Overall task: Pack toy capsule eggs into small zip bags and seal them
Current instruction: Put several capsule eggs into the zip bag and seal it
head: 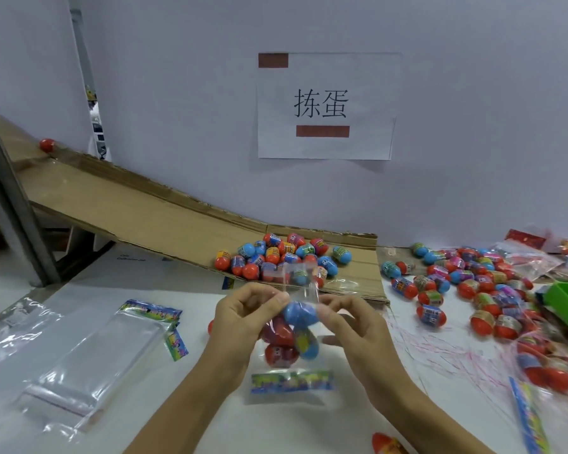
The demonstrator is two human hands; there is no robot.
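Both hands pinched the clear plastic zip bag (pixel 300 290) above the white table (pixel 210 404): the left hand (pixel 243 319) and right hand (pixel 351 326) at its open top. Red and blue capsule eggs (pixel 292 335) sat inside; loose eggs (pixel 276 257) lay farther off on the brown cardboard ramp (pixel 128 204).

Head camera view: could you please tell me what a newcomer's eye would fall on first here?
Probably the clear zip bag of capsule eggs held up at centre, pinched near its top by the left hand and right hand. Next, the heap of red and blue eggs at the foot of the cardboard ramp, and the white sign on the wall above.
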